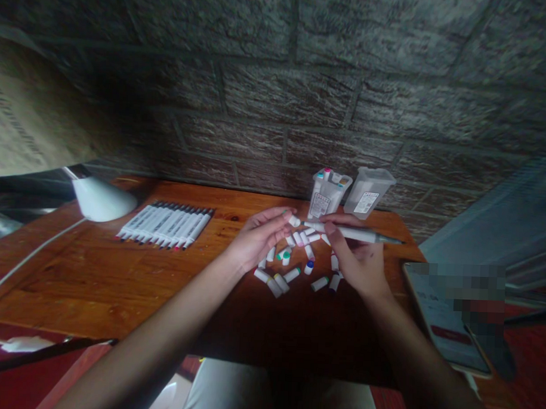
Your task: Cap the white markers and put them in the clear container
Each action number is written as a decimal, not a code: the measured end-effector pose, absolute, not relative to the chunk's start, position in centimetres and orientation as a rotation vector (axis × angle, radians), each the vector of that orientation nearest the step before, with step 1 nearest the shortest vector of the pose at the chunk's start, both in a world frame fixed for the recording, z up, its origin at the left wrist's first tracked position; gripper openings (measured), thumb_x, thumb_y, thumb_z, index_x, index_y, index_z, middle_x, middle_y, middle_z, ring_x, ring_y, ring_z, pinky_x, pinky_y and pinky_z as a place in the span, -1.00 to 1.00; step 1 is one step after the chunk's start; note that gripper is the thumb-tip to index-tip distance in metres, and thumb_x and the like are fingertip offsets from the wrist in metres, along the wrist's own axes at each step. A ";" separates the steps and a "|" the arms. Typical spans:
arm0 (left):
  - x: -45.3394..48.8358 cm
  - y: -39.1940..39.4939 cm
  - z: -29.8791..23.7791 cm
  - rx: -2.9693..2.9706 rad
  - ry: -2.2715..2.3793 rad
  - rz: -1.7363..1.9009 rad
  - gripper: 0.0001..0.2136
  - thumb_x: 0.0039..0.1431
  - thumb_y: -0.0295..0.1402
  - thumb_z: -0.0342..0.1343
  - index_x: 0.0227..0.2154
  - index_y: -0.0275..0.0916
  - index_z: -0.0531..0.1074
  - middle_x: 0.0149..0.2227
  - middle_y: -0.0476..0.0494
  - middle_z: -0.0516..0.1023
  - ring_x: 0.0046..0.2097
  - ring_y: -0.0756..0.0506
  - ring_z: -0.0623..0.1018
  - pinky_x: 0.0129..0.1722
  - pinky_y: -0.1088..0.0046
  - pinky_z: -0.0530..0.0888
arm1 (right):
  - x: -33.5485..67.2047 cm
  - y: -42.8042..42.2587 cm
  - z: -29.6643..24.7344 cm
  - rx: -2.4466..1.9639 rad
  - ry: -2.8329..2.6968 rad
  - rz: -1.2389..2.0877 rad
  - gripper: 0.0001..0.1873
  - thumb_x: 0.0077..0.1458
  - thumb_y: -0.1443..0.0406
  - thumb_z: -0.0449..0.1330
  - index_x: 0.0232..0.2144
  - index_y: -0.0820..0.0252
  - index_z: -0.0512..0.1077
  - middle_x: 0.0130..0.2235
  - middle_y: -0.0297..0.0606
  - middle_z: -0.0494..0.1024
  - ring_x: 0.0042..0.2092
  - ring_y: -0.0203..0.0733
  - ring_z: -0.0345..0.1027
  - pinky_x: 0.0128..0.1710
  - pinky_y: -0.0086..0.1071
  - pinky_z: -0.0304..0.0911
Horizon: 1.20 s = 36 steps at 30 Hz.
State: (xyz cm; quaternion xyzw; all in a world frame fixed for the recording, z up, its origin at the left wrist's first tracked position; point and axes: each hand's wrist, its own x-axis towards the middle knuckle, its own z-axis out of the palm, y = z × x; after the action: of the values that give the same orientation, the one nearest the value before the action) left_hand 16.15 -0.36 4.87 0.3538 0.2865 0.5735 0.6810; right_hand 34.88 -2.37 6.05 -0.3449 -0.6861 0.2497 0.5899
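Note:
My left hand [267, 233] pinches a white marker cap [293, 219] between thumb and fingers. A white marker [352, 232] lies in the grip of my right hand [358, 249], held almost level, its exposed greenish tip pointing left at the cap. Tip and cap are very close; I cannot tell whether they touch. Beneath and between my hands, several loose marker caps [292, 275] are scattered on the wooden table, white with green, blue, yellow and other coloured ends. My right hand covers some of them.
A row of white markers [167, 224] lies left on the table [95, 276]. Behind my hands stand a clear container [322, 191] with several markers or caps and another clear container [369, 193]. A lamp [101, 195] is at left, a tablet-like device [448, 318] at right.

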 end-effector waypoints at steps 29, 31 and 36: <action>15.7 -0.2 5.2 0.831 0.570 1.351 -0.76 -0.04 -0.43 0.38 -0.27 -0.37 0.60 -0.41 -0.09 0.60 -0.41 0.10 0.51 -0.37 0.64 0.46 | 35.0 -3.0 6.2 -0.774 -1.864 0.144 -0.95 0.13 0.36 0.23 -0.37 0.09 0.45 -0.43 -0.35 0.54 -0.41 -0.25 0.44 -0.39 -0.36 0.36; 15.5 -0.2 5.5 0.845 0.555 1.381 -0.76 -0.03 -0.42 0.38 -0.26 -0.38 0.60 -0.43 -0.09 0.58 -0.41 0.08 0.50 -0.38 0.63 0.45 | 35.1 -3.0 6.2 -0.805 -1.835 0.132 -0.96 0.13 0.34 0.23 -0.37 0.09 0.45 -0.41 -0.34 0.55 -0.39 -0.24 0.45 -0.40 -0.35 0.36; 15.5 -0.3 5.5 0.864 0.536 1.373 -0.76 -0.04 -0.44 0.38 -0.25 -0.35 0.61 -0.44 -0.06 0.58 -0.41 0.09 0.50 -0.36 0.62 0.46 | 35.1 -3.1 6.3 -0.820 -1.801 0.118 -0.97 0.13 0.34 0.23 -0.35 0.10 0.46 -0.39 -0.33 0.57 -0.38 -0.24 0.45 -0.38 -0.34 0.36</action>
State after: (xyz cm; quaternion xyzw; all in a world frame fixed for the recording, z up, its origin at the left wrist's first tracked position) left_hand 15.49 -0.25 5.46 0.3815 0.2367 0.6059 0.6567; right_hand 35.06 -3.11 6.25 -0.3462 -0.7601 0.0499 0.5476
